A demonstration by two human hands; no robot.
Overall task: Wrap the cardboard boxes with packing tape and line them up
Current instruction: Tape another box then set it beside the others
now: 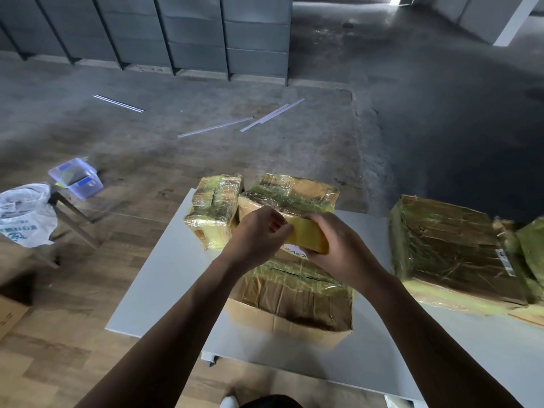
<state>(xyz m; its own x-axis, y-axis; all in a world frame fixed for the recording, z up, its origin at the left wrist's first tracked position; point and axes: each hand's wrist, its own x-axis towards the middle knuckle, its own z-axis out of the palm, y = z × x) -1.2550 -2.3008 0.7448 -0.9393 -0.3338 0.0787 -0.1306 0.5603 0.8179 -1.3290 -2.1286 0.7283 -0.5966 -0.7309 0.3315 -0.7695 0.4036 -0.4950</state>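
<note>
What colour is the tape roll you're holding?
The tape roll is yellow; head view, in the right hand.

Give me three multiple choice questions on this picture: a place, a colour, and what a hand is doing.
1. Where is the white plastic bag? A) left of the table B) on the table C) on a box
2. What colour is the tape roll? A) blue B) yellow C) red
3. What is the right hand doing? A) lying flat B) hanging empty C) gripping the tape roll
Answers: 1 A, it lies beyond the table's left edge; 2 B, the roll is plainly yellow; 3 C, its fingers curl round the roll.
</note>
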